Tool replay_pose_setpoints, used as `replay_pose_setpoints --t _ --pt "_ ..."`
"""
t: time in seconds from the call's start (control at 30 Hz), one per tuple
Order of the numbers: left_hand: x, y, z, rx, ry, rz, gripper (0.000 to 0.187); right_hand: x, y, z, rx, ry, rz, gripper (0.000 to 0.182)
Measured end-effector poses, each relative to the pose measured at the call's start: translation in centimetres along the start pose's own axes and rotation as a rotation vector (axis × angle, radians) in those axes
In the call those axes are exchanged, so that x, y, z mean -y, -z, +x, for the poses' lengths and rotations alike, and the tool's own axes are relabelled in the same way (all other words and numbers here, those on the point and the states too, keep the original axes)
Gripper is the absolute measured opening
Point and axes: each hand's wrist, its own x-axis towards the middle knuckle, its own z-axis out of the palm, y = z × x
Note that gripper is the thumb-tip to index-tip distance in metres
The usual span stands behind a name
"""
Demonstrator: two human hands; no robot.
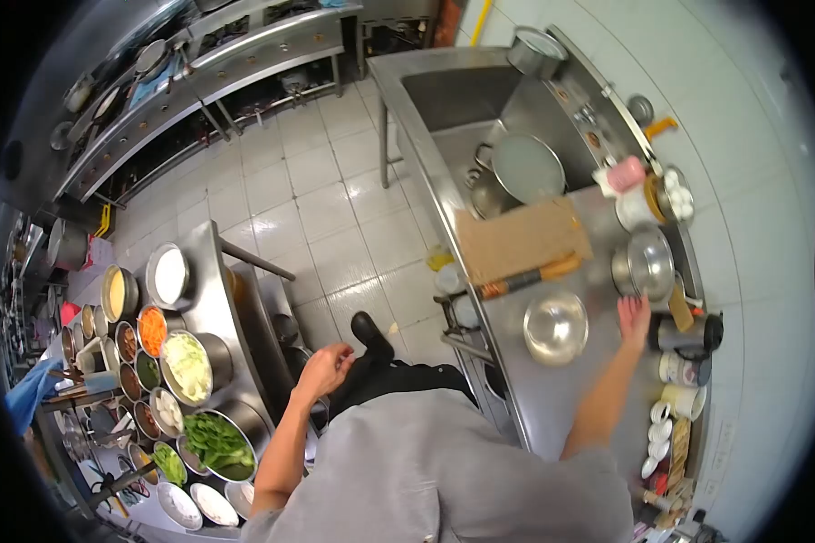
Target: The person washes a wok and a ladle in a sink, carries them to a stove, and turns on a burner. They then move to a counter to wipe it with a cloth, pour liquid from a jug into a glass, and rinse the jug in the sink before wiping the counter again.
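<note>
On the steel counter at the right, my right hand (635, 320) reaches out with its fingers stretched. Its fingertips are right at the lower rim of a shiny metal bowl (651, 261). Another wide metal bowl (555, 328) stands on the counter to the left of that hand. My left hand (326, 370) hangs over the floor beside the prep table, fingers loosely curled in with nothing visible in them. Nearest to it on the table are a pot of leafy greens (217, 442) and a pot of chopped pale vegetable (188, 364).
A sink (453, 95) holds a pot of cloudy liquid (528, 167). Beside it lie a brown board (521, 237) and an orange-handled tool (534, 275). A black-lidded jug (688, 334) stands near the wall. Stoves (244, 59) line the back; shredded carrot (153, 331) fills one container.
</note>
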Motion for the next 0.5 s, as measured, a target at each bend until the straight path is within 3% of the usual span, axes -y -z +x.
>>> replay_pose_setpoints --t 0.1,0.13,0.17,0.2,0.23,0.27,0.3,0.37,0.43,0.5 --pt "0.4 5.5 6.7 0.048 -0.131 0.062 0.022 -0.1 0.2 -8.8 0.081 0.157 -0.538 0.048" --pt "1.0 7.1 8.9 0.033 -0.174 0.090 0.023 -0.6 2.0 -9.1 0.228 0.186 -0.804 0.056" --pt "1.6 8.3 10.7 0.027 -0.211 0.113 0.023 -1.1 0.3 -13.7 0.225 0.180 -0.982 0.062" --pt "2.0 9.3 12.2 0.030 -0.225 0.102 0.023 -3.1 3.0 -13.5 0.233 0.103 -1.023 0.066" --pt "2.3 10.5 14.1 0.036 -0.246 0.096 0.023 -4.2 4.2 -14.5 0.256 -0.024 -1.146 0.062" --pt "2.3 11.7 15.9 0.039 -0.278 0.096 0.023 -5.9 5.3 -14.4 0.303 -0.138 -1.180 0.056" --pt "2.1 12.8 17.5 0.056 -0.283 0.104 0.023 -7.3 2.7 -17.5 0.213 -0.126 -1.099 0.051" --pt "1.7 14.7 20.6 0.103 -0.298 0.121 0.024 -9.8 4.2 -17.3 0.172 -0.106 -0.848 0.052" --pt "2.1 16.8 23.0 0.123 -0.305 0.092 0.023 -10.2 5.2 -15.8 0.083 -0.026 -0.817 0.043" --pt "3.1 18.5 25.7 0.133 -0.308 0.065 0.023 -6.1 1.6 -16.2 -0.062 -0.042 -1.042 0.044"
